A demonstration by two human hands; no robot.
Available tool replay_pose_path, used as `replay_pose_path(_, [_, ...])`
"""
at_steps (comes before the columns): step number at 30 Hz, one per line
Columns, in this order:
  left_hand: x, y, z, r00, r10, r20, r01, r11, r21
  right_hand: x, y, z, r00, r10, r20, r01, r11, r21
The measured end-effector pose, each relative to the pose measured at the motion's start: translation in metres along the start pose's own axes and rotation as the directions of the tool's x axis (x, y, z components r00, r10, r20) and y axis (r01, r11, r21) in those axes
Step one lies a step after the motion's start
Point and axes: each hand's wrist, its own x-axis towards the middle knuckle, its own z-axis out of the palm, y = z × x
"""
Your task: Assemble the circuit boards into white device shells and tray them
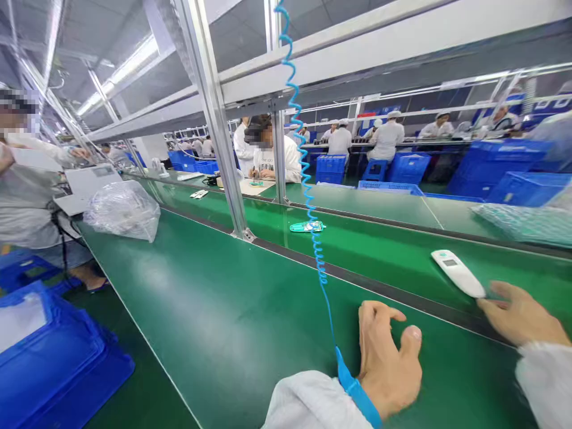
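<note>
Head view: the white handheld device [458, 274] lies on the bright green strip [379, 256] beyond the counter [179, 286], at about 3 o'clock in the frame. Its long axis runs from 10 o'clock, the end with the small screen, to 4 o'clock, the plain end. The right hand [522, 313] is the nearer one: its thumb and forefinger are slightly parted right at that plain end, so the device stretches away from these fingers toward 10 o'clock — whether they grip it or only meet its edge, I cannot tell. The left hand [388, 360], wearing a blue wrist strap [357, 390], is over the counter with fingers half curled, thumb well apart and nothing held; from it the device is toward 2 o'clock.

Containers: at 8 o'clock a blue bin [49, 381] has something pale inside; at 10 o'clock a clear plastic bag [123, 208] sits on the counter, its contents unclear. Stacked blue crates [496, 158] stand at 2 o'clock in the background — what they hold is hidden.
</note>
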Motion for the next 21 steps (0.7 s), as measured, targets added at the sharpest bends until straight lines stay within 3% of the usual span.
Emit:
replay_pose_path(3, [0.0, -0.003, 0.002, 1.0, 0.019, -0.004, -0.019, 1.0, 0.007, -0.017, 0.006, 0.006, 0.99, -0.088, -0.11, 0.092, 0.995, 0.028])
replay_pose_path(6, [0.002, -0.007, 0.003, 0.998, 0.054, -0.014, -0.054, 0.998, 0.039, -0.055, 0.011, 0.02, 0.968, -0.203, -0.146, 0.227, 0.959, 0.169])
replay_pose_path(10, [0.007, -0.011, 0.001, 0.996, 0.081, -0.036, -0.076, 0.991, 0.114, -0.125, 0.014, 0.045, 0.912, -0.359, -0.199, 0.41, 0.829, 0.381])
replay_pose_path(13, [0.01, -0.015, 0.0, 0.994, 0.101, -0.03, -0.093, 0.977, 0.19, -0.16, 0.012, 0.058, 0.848, -0.482, -0.22, 0.529, 0.743, 0.41])
replay_pose_path(15, [0.011, -0.018, -0.002, 0.99, 0.138, -0.003, -0.133, 0.959, 0.249, -0.168, 0.01, 0.059, 0.823, -0.53, -0.206, 0.563, 0.709, 0.424])
replay_pose_path(18, [0.019, -0.023, -0.006, 0.976, 0.216, 0.031, -0.213, 0.908, 0.362, -0.168, 0.007, 0.055, 0.832, -0.509, -0.22, 0.549, 0.694, 0.466])
replay_pose_path(21, [0.046, -0.027, -0.017, 0.963, 0.268, 0.016, -0.228, 0.786, 0.575, -0.167, 0.004, 0.053, 0.849, -0.475, -0.231, 0.521, 0.68, 0.516])
